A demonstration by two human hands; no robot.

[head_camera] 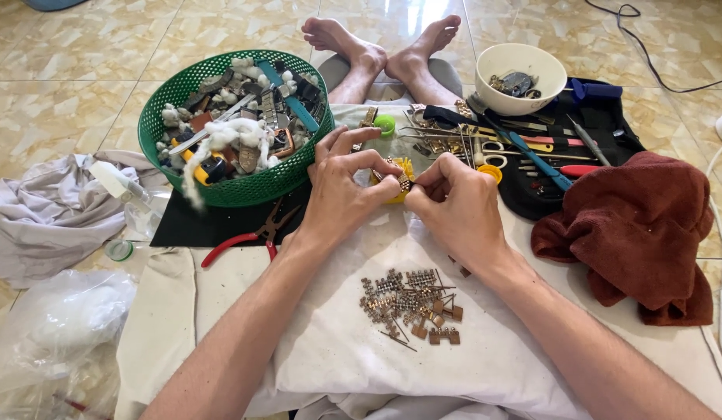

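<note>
My left hand (341, 190) and my right hand (454, 206) meet over a white cloth (330, 342), both pinching a small metal watch-band piece (402, 183). A small yellow object (395, 173) sits just behind my fingers. A pile of small bronze-coloured links and pins (411, 299) lies on the cloth below my hands. My crossed bare feet (384, 47) rest beyond the work area.
A green basket (170, 101) of watch parts and cotton stands at left, red-handled pliers (244, 237) in front of it. A white bowl (520, 78) and a black tool roll (610, 117) with scissors and screwdrivers lie at right, beside a brown towel (641, 225).
</note>
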